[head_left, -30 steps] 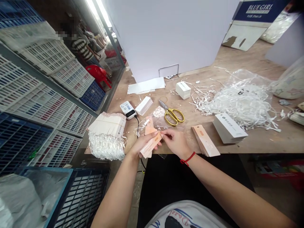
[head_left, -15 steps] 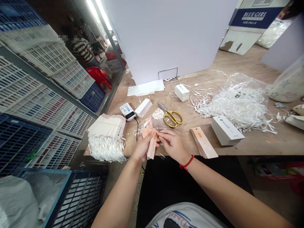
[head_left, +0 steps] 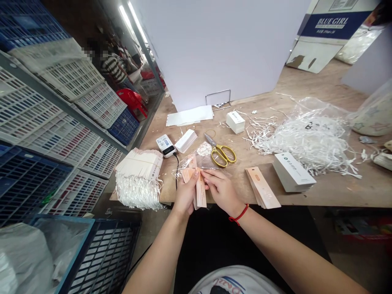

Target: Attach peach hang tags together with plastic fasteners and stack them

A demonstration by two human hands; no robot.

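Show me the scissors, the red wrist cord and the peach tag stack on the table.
Gold-handled scissors (head_left: 214, 148): head view, near the pivot.
Red wrist cord (head_left: 238, 215): head view, on the band at the right wrist.
Peach tag stack (head_left: 261, 187): head view, on the top tag's face.

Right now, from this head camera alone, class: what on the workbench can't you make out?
Head view only:
Peach card tags: middles hidden by the left hand and right hand.
Print on the tag stack: too small to read.
Carton: top cut off by the frame edge.
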